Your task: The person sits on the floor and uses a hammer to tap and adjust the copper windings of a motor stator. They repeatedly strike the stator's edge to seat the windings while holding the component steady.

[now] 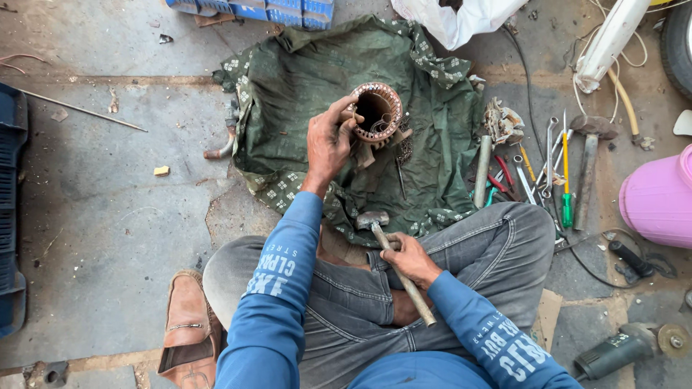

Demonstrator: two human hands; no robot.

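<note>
left hand point(328, 142): clamped on stator point(377, 112) rim, heavy and rigid, windings fragile
right hand point(409, 258): wrapped round hammer point(393, 253) handle

my left hand point(328, 144) hides the near side of the motor stator point(377, 112); the pink tub point(659, 198) and blue crate point(11, 209) are cut off at the floor's edges.

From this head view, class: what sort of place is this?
Probably an informal floor-level repair workshop: a motor stator steadied on a green cloth, a hammer in hand, screwdrivers and wrenches scattered on concrete.
</note>
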